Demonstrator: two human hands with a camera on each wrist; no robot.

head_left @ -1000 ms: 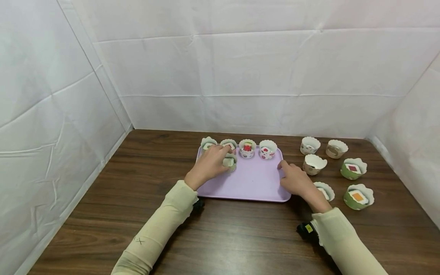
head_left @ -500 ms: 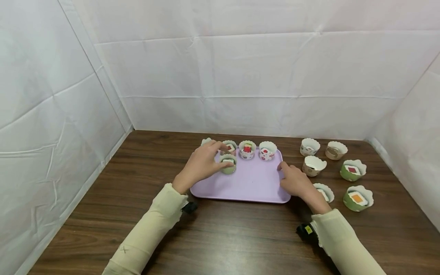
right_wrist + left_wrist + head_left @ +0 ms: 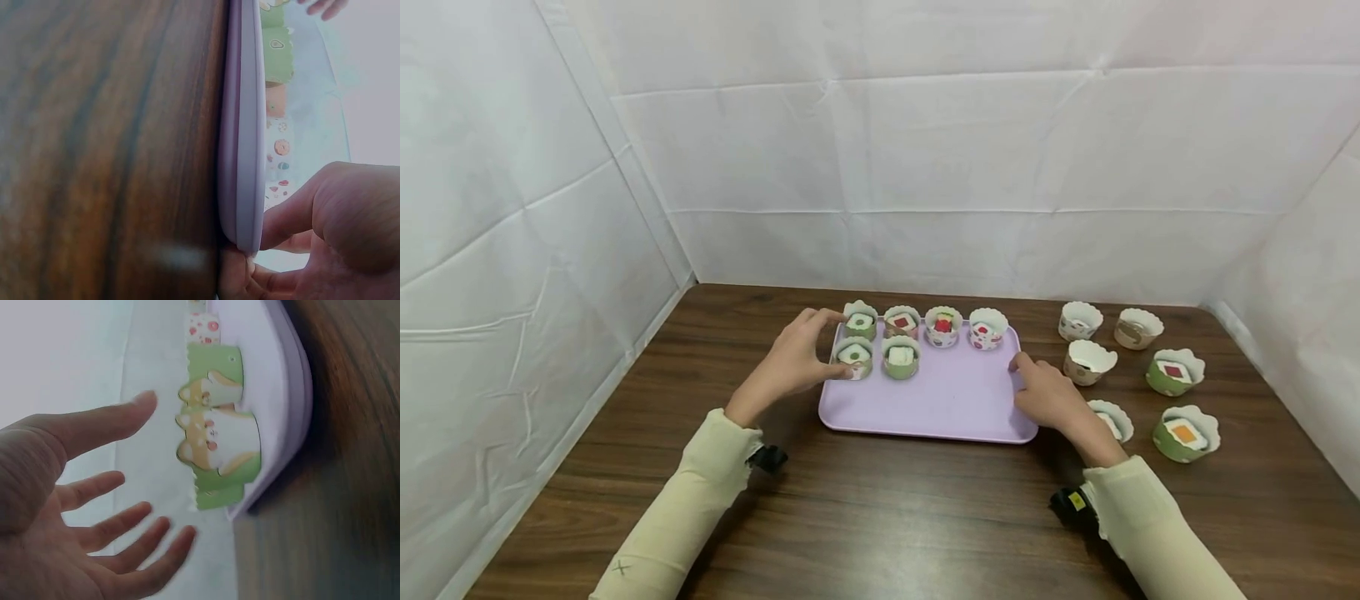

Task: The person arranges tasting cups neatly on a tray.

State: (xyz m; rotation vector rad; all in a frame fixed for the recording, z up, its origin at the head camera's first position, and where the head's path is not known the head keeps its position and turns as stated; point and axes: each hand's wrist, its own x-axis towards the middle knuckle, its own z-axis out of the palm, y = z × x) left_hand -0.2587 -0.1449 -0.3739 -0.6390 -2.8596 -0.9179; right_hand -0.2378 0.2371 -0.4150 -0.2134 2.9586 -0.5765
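A lilac tray [image 3: 955, 400] lies on the table with paper baking cups on it. Along its back edge stand several cups, among them one with a red topping [image 3: 943, 326]. In front of them are a green cup [image 3: 900, 358] and, left of it, a cup with a green-dotted white filling [image 3: 854, 357]. My left hand [image 3: 792, 357] is beside that left cup, fingers spread and holding nothing; the left wrist view shows this hand [image 3: 106, 506] apart from the animal-print cups [image 3: 228, 447]. My right hand [image 3: 1051, 398] grips the tray's right rim; in the right wrist view its thumb [image 3: 290, 215] presses the rim.
To the right of the tray stand several more baking cups, such as a green one with an orange-topped filling [image 3: 1184, 433] and a brown-and-white one [image 3: 1138, 328]. White cloth walls [image 3: 955, 167] close in the back and sides of the wooden table [image 3: 910, 517].
My left hand has come away from the front green cup and moved left to the tray's left edge, uncovering the left cups. The right hand has stayed at the rim.
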